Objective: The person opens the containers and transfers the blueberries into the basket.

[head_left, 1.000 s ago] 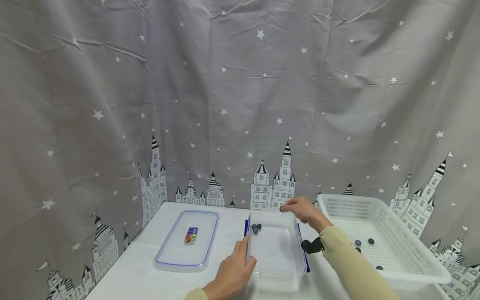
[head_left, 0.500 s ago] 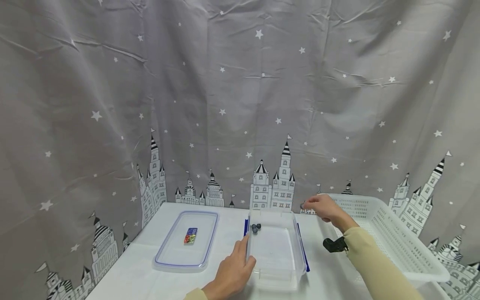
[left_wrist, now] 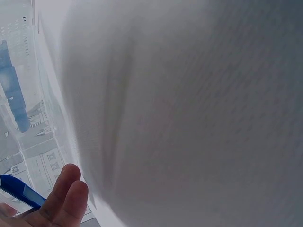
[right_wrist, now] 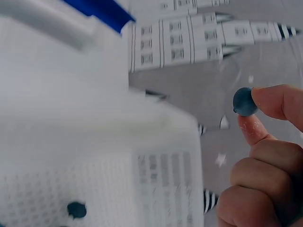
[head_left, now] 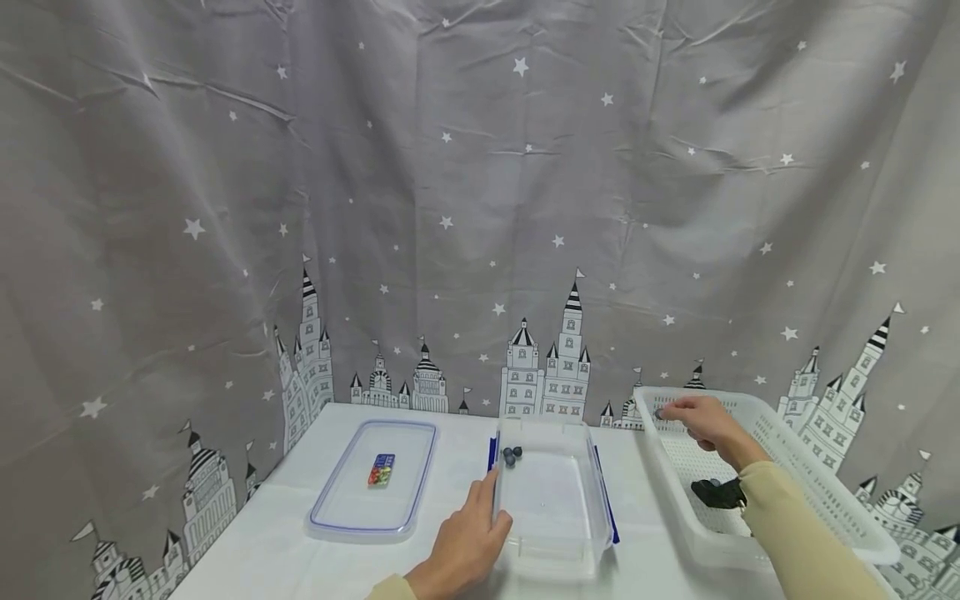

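Note:
My right hand [head_left: 707, 423] pinches a blueberry [right_wrist: 244, 102] between thumb and forefinger, above the far left part of a white perforated basket [head_left: 828, 502]. Another blueberry [right_wrist: 76, 209] lies on the basket floor in the right wrist view. My left hand [head_left: 467, 537] rests against the left side of a clear plastic food container [head_left: 551, 496], its forefinger along the wall. Inside that container, a small cluster of blueberries [head_left: 511, 460] sits in the far left corner. The left wrist view shows fingertips [left_wrist: 75, 201] beside a blue latch [left_wrist: 21, 191].
A clear lid [head_left: 360, 500] with a blue seal lies left of the container, and a colourful label [head_left: 381, 471] shows on it. Blue latches [head_left: 607, 496] hang along the container's sides. Behind the white table [head_left: 459, 433] hangs a grey curtain [head_left: 465, 208] with castles.
My right hand has moved right with the blueberry, from above the container's far right corner to above the basket. My left hand and the container have stayed put.

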A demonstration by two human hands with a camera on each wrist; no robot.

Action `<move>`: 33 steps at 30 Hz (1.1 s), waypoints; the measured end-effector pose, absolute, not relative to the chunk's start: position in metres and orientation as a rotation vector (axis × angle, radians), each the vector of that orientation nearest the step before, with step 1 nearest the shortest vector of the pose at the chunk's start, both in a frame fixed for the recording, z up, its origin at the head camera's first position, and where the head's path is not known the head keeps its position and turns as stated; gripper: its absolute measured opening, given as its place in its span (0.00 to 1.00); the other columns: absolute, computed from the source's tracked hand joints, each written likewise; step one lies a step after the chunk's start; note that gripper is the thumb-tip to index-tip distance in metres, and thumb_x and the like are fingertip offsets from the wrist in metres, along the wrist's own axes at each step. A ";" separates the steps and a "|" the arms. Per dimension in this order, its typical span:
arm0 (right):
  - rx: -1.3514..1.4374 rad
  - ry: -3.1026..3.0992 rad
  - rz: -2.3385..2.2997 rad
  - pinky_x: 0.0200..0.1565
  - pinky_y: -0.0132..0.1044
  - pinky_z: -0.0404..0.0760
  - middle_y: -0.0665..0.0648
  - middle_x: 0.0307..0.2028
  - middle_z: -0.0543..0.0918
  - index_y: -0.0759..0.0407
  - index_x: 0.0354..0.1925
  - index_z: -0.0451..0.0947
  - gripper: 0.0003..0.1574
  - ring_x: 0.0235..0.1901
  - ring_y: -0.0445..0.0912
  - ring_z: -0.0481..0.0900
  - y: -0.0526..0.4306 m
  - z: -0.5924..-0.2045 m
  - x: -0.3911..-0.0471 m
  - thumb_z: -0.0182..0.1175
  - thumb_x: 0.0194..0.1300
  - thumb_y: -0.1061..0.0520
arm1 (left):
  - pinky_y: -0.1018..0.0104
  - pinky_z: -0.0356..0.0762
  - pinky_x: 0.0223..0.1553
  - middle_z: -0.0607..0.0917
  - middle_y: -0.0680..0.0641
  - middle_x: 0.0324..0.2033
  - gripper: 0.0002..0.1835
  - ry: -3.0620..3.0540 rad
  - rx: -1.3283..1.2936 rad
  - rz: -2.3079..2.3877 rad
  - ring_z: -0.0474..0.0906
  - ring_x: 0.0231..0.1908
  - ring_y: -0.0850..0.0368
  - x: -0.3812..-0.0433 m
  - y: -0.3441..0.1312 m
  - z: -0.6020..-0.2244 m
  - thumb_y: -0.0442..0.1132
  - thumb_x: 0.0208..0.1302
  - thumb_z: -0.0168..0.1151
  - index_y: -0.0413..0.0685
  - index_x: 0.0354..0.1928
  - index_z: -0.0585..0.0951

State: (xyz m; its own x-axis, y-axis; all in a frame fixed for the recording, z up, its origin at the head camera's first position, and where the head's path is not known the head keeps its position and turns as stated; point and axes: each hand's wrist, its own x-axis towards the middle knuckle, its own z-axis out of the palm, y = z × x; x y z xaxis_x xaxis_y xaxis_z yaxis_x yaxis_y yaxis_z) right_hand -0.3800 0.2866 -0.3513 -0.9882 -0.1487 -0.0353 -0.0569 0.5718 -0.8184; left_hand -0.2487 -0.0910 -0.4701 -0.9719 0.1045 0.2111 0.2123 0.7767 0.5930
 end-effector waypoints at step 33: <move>0.257 2.702 -1.288 0.21 0.31 0.62 0.44 0.11 0.58 0.84 0.53 0.70 0.30 0.14 0.37 0.55 0.365 -0.413 -0.369 0.60 0.64 0.58 | 0.61 0.71 0.26 0.74 0.44 0.56 0.36 -2.770 -0.292 -0.922 0.71 0.25 0.59 -0.250 -0.088 -0.472 0.49 0.70 0.47 0.40 0.75 0.60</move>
State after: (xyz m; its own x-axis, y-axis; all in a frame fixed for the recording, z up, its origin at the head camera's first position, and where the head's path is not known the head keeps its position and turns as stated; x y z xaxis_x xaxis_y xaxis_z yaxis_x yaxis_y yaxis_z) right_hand -0.3692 0.3647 -0.4130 -0.9761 0.0946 -0.1958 0.2117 0.6195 -0.7559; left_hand -0.2496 -0.0883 -0.4723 -0.9590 0.1211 0.2561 0.2504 0.7851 0.5665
